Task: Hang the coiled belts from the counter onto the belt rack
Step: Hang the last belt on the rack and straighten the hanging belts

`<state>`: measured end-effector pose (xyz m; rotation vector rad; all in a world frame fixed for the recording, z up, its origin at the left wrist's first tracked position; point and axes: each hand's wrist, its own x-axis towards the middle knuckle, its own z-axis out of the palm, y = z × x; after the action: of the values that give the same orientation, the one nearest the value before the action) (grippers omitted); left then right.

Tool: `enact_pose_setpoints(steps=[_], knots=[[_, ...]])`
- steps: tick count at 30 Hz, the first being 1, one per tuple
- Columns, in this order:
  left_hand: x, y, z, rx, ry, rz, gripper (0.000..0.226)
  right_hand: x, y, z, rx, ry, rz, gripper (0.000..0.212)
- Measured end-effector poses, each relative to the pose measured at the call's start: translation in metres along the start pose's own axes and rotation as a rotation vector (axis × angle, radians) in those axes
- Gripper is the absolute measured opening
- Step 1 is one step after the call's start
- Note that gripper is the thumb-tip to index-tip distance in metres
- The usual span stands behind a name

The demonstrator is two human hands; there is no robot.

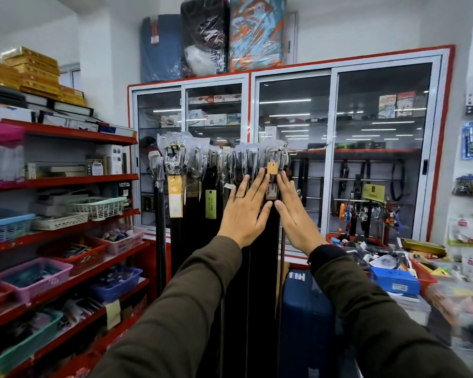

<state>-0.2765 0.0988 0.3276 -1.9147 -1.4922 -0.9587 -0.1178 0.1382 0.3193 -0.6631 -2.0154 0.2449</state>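
The belt rack [280,149] stands straight ahead, crowded with several dark belts [210,241] that hang full length, their buckles in clear plastic sleeves with paper tags. My left hand [243,211], a ring on one finger, lies flat with spread fingers against the hanging belts. My right hand [294,216] is flat and open just to its right, at the rack's right end. Between my two hands hangs a belt with an orange tag [272,168]. Neither hand holds anything. No coiled belt shows clearly on the counter [410,271] at the right.
Red shelves [66,181] with plastic baskets of small goods run along the left. Behind the rack is a glass-door cabinet [333,148]. A blue suitcase [306,323] stands below my right arm. The counter at the right is heaped with packaged items.
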Motion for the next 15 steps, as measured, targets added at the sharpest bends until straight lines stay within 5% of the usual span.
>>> enact_pose_setpoints(steps=[5, 15], knots=[[-0.006, -0.002, -0.006, 0.116, 0.029, 0.041, 0.063, -0.004, 0.000, 0.006, -0.005, 0.048, 0.009, 0.059], [-0.059, -0.053, -0.058, 0.210, 0.339, -0.020, 0.062, -0.011, -0.055, 0.071, 0.030, 0.207, -0.133, 0.062]])
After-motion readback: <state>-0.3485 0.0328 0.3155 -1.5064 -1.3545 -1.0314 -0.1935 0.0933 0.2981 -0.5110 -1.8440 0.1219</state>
